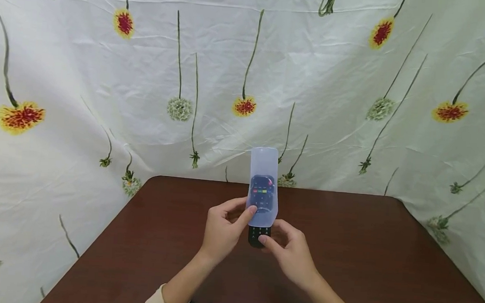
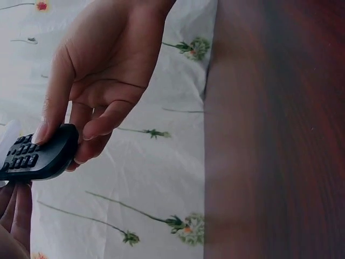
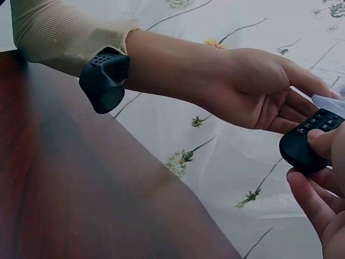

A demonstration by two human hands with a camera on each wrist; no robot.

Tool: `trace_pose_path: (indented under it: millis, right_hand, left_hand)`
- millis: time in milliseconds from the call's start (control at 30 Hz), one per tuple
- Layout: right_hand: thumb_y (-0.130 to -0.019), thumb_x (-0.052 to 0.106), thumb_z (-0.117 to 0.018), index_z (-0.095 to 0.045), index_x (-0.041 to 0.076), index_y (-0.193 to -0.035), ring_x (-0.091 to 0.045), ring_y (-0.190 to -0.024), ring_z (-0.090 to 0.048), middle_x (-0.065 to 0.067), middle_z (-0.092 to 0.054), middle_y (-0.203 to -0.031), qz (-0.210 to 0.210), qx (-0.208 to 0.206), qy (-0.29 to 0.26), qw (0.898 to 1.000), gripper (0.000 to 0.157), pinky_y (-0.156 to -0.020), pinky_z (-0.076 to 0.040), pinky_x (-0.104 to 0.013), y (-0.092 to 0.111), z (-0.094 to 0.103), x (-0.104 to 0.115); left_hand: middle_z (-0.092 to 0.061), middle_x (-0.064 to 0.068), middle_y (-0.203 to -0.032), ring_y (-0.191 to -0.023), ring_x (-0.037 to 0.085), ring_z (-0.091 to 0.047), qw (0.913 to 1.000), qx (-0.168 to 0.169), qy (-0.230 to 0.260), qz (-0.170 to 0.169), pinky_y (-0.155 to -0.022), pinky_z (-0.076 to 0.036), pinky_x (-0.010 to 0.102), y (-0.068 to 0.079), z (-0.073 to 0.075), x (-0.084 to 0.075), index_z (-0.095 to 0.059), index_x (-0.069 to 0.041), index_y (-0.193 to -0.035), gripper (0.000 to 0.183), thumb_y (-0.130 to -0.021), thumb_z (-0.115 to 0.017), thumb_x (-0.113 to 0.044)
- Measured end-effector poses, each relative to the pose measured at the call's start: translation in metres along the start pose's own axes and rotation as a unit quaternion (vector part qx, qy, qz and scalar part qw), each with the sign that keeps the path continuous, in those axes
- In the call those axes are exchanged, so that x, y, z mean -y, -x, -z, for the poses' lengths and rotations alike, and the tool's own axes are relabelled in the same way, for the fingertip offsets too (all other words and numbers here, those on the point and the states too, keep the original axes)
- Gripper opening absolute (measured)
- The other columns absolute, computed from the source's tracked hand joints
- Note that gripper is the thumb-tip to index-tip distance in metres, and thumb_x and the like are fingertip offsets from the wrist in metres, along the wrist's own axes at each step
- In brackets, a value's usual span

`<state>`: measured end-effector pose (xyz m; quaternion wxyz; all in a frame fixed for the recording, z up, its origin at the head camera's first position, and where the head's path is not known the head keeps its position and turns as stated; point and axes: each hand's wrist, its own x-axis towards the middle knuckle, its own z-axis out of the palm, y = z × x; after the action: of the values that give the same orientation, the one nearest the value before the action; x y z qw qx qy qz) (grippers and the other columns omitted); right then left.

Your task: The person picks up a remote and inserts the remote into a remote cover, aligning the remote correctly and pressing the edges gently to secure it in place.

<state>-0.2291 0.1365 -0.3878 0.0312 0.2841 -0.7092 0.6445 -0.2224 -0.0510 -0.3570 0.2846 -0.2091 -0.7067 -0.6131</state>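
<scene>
A black remote control (image 1: pixel 258 237) sits partly inside a translucent whitish sleeve (image 1: pixel 263 161), upright above the table in the head view. Its number-key end sticks out of the sleeve's bottom, and coloured buttons show through the material. My left hand (image 1: pixel 224 228) grips the sleeve's lower left side, thumb on the front and fingers behind. With thumb and fingers, my right hand (image 1: pixel 292 253) pinches the bare end of the remote. The left wrist view shows the right thumb on the keys; in the right wrist view the left hand (image 3: pixel 253 86) holds the sleeve.
A dark reddish-brown table (image 1: pixel 159 220) lies below the hands. Behind and around it hangs a white cloth (image 1: pixel 142 80) printed with flowers. A black wrist device (image 3: pixel 105 81) is worn on the left forearm by the cream cuff.
</scene>
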Motion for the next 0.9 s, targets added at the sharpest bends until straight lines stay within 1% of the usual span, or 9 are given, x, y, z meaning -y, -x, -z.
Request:
trace_pose_path:
  millis: [67,233,400,533,633,733,833,900]
  right_hand:
    - [-0.098,0.009,-0.073,-0.066,-0.002,-0.125,-0.024,-0.093,-0.074,-0.016,-0.072,-0.109,0.005,-0.013,-0.006,1.0,0.03,-0.074,-0.062,-0.039,0.007,-0.001,0.001]
    - [-0.096,0.002,-0.073,-0.067,-0.003,-0.117,-0.023,-0.089,-0.074,-0.015,-0.073,-0.104,0.026,-0.048,-0.011,0.998,0.022,-0.071,-0.062,-0.04,0.022,-0.005,0.0]
    - [-0.093,-0.002,-0.074,-0.07,-0.001,-0.113,-0.022,-0.082,-0.075,-0.01,-0.073,-0.097,0.038,-0.074,-0.008,0.997,0.02,-0.068,-0.062,-0.041,0.03,-0.008,-0.002]
    - [-0.093,-0.003,-0.074,-0.071,-0.001,-0.114,-0.021,-0.083,-0.075,-0.01,-0.074,-0.096,0.047,-0.078,-0.008,0.996,0.021,-0.067,-0.062,-0.041,0.033,-0.01,-0.004]
    - [-0.094,-0.003,-0.073,-0.07,-0.002,-0.116,-0.021,-0.085,-0.075,-0.012,-0.075,-0.099,0.058,-0.073,-0.01,0.996,0.022,-0.067,-0.062,-0.04,0.034,-0.011,-0.006]
    - [-0.094,-0.002,-0.073,-0.07,-0.002,-0.117,-0.021,-0.087,-0.074,-0.013,-0.075,-0.1,0.065,-0.072,-0.008,0.995,0.023,-0.067,-0.062,-0.04,0.034,-0.011,-0.007]
    - [-0.094,-0.001,-0.074,-0.071,-0.001,-0.117,-0.02,-0.084,-0.074,-0.011,-0.075,-0.101,0.067,-0.078,0.003,0.995,0.024,-0.065,-0.062,-0.039,0.033,-0.011,-0.007]
    - [-0.094,0.0,-0.074,-0.072,0.0,-0.118,-0.019,-0.081,-0.073,-0.009,-0.075,-0.101,0.064,-0.082,0.01,0.995,0.024,-0.063,-0.062,-0.038,0.033,-0.011,-0.005]
  left_hand:
    - [-0.077,0.005,-0.104,-0.091,0.02,-0.075,1.0,0.008,0.001,-0.003,-0.075,-0.061,0.035,0.005,-0.003,-0.002,-0.076,-0.001,-0.118,0.025,-0.095,-0.077,-0.009]
    - [-0.077,0.007,-0.104,-0.089,0.02,-0.076,0.9992,0.036,0.012,-0.012,-0.073,-0.062,0.035,0.014,-0.011,-0.004,-0.075,0.001,-0.12,0.025,-0.096,-0.076,-0.008]
    - [-0.078,0.006,-0.1,-0.086,0.019,-0.076,0.9993,0.036,0.008,-0.006,-0.07,-0.062,0.035,0.021,-0.014,-0.003,-0.076,-0.001,-0.118,0.024,-0.095,-0.076,-0.009]
    - [-0.078,0.005,-0.098,-0.083,0.019,-0.076,0.9994,0.033,0.003,-0.007,-0.068,-0.062,0.035,0.024,-0.015,-0.001,-0.076,-0.002,-0.117,0.022,-0.095,-0.076,-0.008]
    - [-0.078,0.005,-0.097,-0.082,0.019,-0.076,0.9994,0.034,0.0,-0.009,-0.067,-0.062,0.034,0.024,-0.013,0.001,-0.076,-0.002,-0.116,0.022,-0.094,-0.077,-0.008]
    - [-0.077,0.004,-0.099,-0.083,0.019,-0.075,0.9989,0.047,-0.001,-0.006,-0.068,-0.062,0.034,0.021,-0.01,0.001,-0.076,-0.004,-0.116,0.022,-0.094,-0.078,-0.01]
    - [-0.076,0.003,-0.104,-0.087,0.019,-0.075,0.9981,0.062,0.0,0.003,-0.07,-0.062,0.035,0.017,-0.005,-0.001,-0.075,-0.006,-0.118,0.024,-0.095,-0.078,-0.012]
    - [-0.075,0.003,-0.107,-0.089,0.02,-0.074,0.9973,0.071,0.005,0.017,-0.071,-0.062,0.035,0.015,-0.002,-0.003,-0.074,-0.007,-0.119,0.025,-0.095,-0.077,-0.012]
